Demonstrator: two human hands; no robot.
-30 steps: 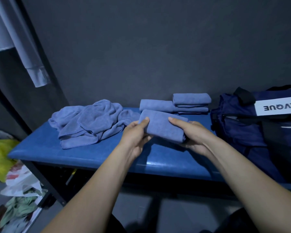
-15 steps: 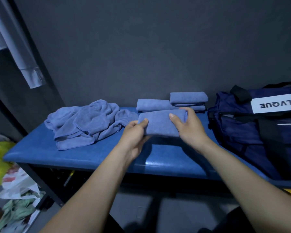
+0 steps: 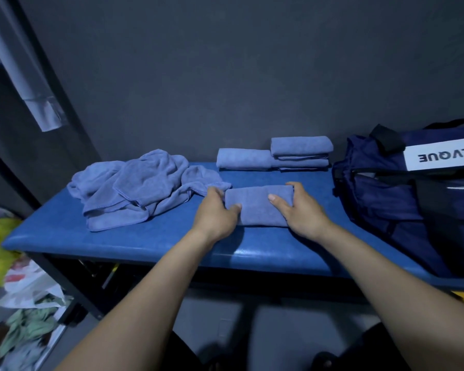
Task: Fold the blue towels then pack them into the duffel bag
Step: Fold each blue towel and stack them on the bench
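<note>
- Blue microfibre, folded towel [image 3: 255, 206] — lying on the padded bench [image 3: 145, 245], left of the duffel bag [image 3: 402, 210] and just apart from it; folding judged complete for this piece, not yet stacked or packed.
- Folded stack [image 3: 273, 156] — behind the held towel, left of the bag against the grey wall; three pieces as far as can be made out, one set crosswise on top.
- Unfolded heap [image 3: 137, 188] — farthest left of the bag; number of towels not readable; all still to fold.
- Bag — navy, white label, mouth appearing open; no towel visible inside; packing judged not begun.
- Left hand [image 3: 214, 212] — grasping the towel's left end, thumb on top, fingers curled behind the far edge.
- Right hand [image 3: 298, 207] — clasping the right end nearer the bag, thumb laid over the top face, fingers wrapped round the end.
- Both forearms — extended forward over the bench's near edge.
</note>
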